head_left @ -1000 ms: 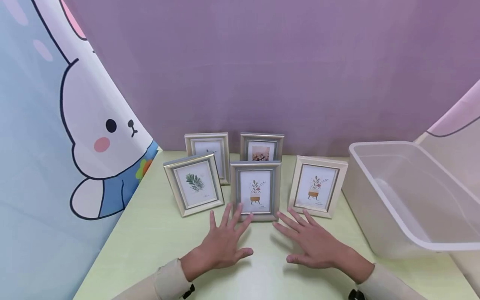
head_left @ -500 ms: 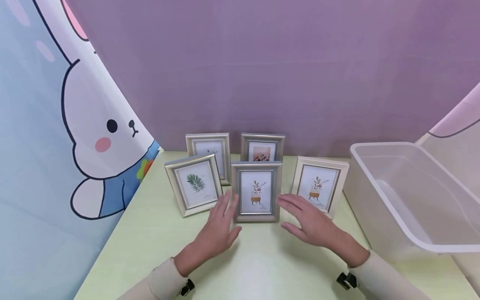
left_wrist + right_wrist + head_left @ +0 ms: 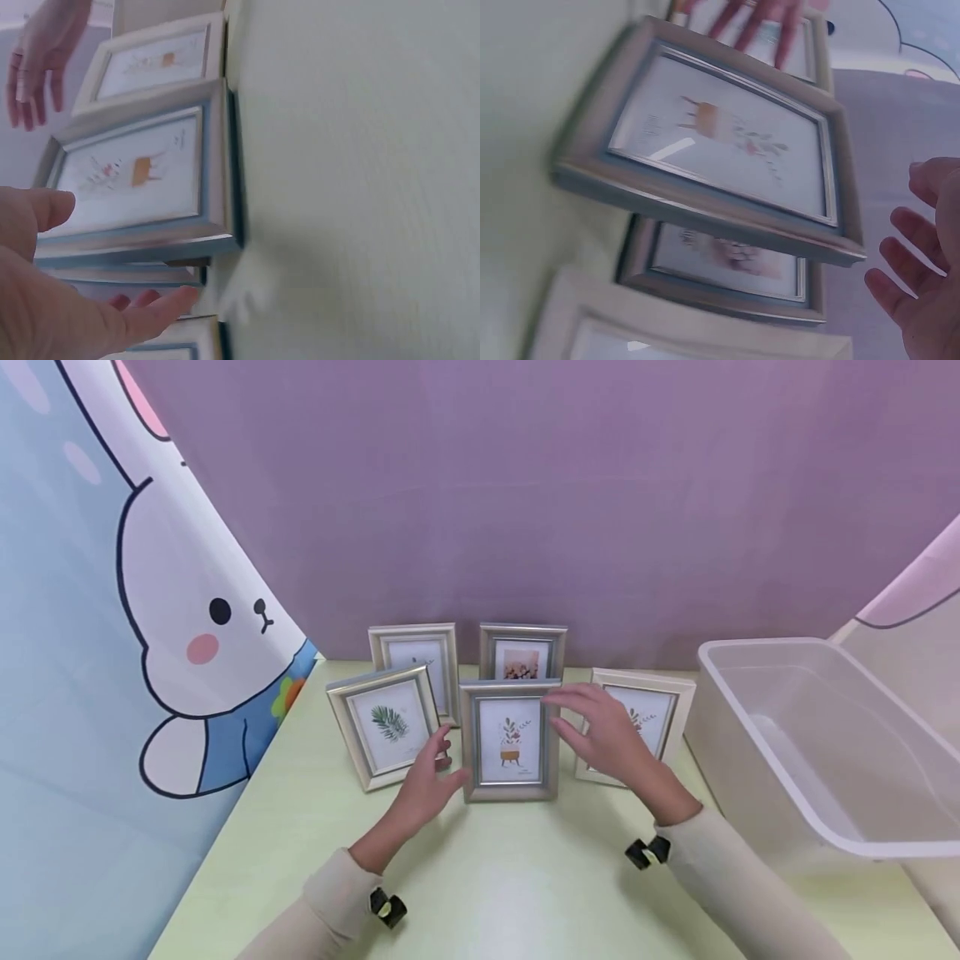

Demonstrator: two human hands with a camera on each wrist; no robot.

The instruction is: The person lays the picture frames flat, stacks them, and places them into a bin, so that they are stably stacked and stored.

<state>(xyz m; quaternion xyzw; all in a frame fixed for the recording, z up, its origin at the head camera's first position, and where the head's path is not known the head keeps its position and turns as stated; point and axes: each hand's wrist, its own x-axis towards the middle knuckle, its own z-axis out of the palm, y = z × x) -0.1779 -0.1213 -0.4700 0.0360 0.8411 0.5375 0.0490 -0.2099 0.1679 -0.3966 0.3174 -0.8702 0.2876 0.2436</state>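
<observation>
The middle frame (image 3: 510, 739), grey with a plant picture, stands upright on the pale green surface (image 3: 517, 877), in the front of the group, and from its lower edge a broad stretch of the surface runs toward the person. The left hand (image 3: 422, 787) is at the left edge of this frame, thumb and fingers spread apart and grasping nothing; whether a fingertip touches the frame, one cannot tell from these views. The right hand (image 3: 611, 732) is near its upper right corner, fingers loosely bent and likewise free of any grip; in the right wrist view a space shows between these fingers and the frame. On the left, toward the left edge of the surface, the leaf frame (image 3: 388, 727) stands at an angle, and only a narrow gap separates it from the middle frame. Near the back edge of the surface, before the purple curtain (image 3: 517, 502), stand the back left frame (image 3: 412, 649) and the back right frame (image 3: 522, 660), both partly covered by the front ones. To the right, the cream frame (image 3: 667, 718) is partly hidden behind the right hand, and just beside it the plastic bin (image 3: 738, 768) occupies the right edge of the surface.
</observation>
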